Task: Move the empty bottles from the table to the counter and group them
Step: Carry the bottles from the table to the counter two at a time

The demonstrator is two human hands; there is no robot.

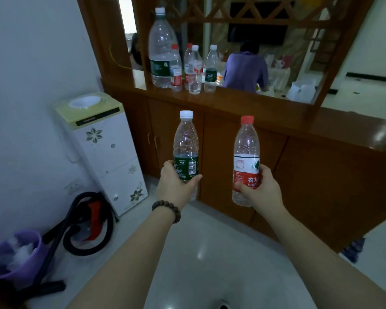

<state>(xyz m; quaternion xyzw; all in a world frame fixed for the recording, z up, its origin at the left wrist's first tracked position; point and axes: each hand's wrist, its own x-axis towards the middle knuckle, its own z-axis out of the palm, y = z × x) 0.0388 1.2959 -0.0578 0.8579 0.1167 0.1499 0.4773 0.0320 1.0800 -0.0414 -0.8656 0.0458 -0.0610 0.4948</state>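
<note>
Two empty water bottles held upright before a wooden counter (243, 101), not yet set down. Left hand (176, 186) wrapped tight around the green-labelled bottle (186, 152), white cap on, fingers closed over the label. Right hand (260, 188) closed likewise on the red-labelled bottle (246, 161), red cap on, thumb across the label. Both bottles well short of the countertop, out over the tiled floor (210, 253).

Already grouped on the counter: a large clear jug-size bottle (162, 47) with four smaller bottles (195, 70) crowded just beside it, some touching. Behind the cluster, a lattice opening onto another room, with a seated person in a purple top (245, 71). To the left, a floral-patterned water dispenser (105, 152); a vacuum hose (87, 224) and a purple bin (20, 253) on the floor.

Likely risks: light, empty bottles tipping easily, so a nudge while placing either one near the tight cluster could topple several at once; a bottle set too near the counter's front edge could roll off onto the floor; releasing both together leaves no free hand to steady a wobble.
</note>
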